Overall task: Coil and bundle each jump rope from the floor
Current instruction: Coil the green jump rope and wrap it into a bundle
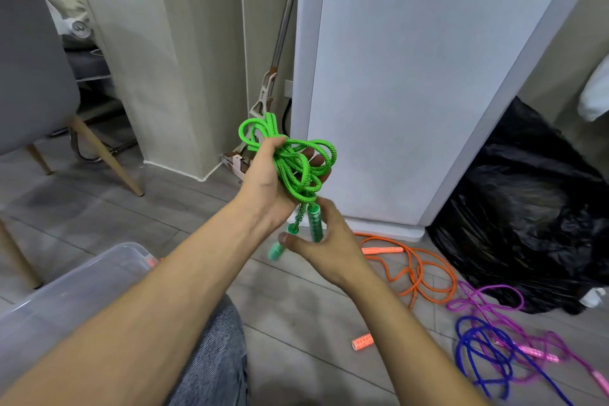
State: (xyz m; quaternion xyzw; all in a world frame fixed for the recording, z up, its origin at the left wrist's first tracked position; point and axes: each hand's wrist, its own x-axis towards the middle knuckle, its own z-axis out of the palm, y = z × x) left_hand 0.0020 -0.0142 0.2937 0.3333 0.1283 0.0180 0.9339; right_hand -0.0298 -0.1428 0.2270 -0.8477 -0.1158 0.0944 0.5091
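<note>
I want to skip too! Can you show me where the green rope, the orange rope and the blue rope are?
green rope [296, 175]: head view, on the bunched coils of cord.
orange rope [382, 250]: head view, on its upper handle.
blue rope [459, 336]: head view, on its loop's left curve.

No legible text or labels

Green rope [298, 171]; orange rope [425, 273], pink rope [487, 303], blue rope [478, 349]; black bag [527, 208].
</note>
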